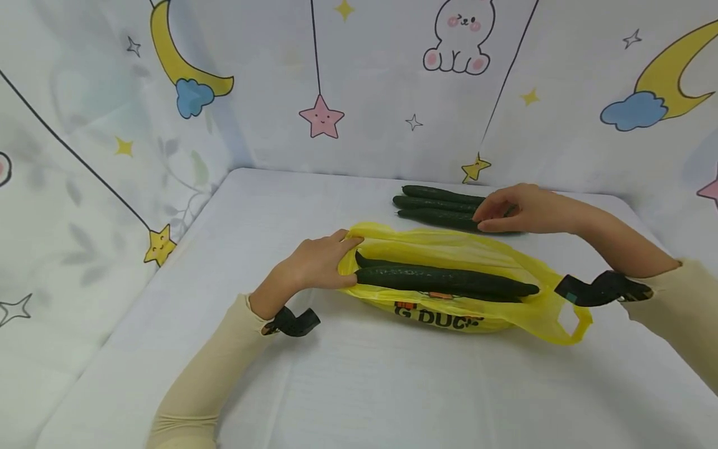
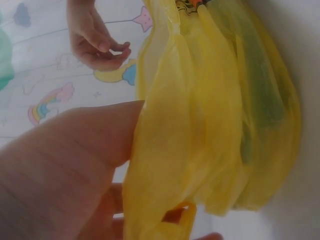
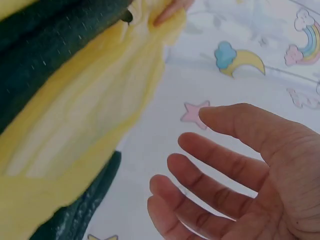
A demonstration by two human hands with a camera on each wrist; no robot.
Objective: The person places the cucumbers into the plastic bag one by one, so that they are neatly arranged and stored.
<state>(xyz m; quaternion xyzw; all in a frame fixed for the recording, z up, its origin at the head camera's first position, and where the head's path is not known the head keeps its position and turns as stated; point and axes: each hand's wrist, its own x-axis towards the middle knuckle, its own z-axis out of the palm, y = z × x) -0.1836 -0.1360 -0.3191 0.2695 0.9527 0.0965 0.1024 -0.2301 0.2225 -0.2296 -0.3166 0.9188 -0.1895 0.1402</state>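
A yellow plastic bag (image 1: 538, 274) lies on its side across the table, its mouth spread toward the back. Inside it rest two dark green cucumbers (image 1: 443, 279), side by side. My left hand (image 1: 314, 262) grips the left rim of the bag, the thumb (image 2: 125, 130) against the film in the left wrist view. Behind the bag lie three more cucumbers (image 1: 432, 204) in a row. Over their right part hovers my right hand (image 1: 527, 209), fingers loosely bent; in the right wrist view nothing sits between the fingers (image 3: 215, 190) and thumb.
A white cloth covers the table (image 1: 359, 386). Behind it hangs a patterned curtain (image 1: 381, 81) with moons and stars. One bag handle (image 1: 580, 327) loops out on the right, near the front. Dark bands are worn at both wrists.
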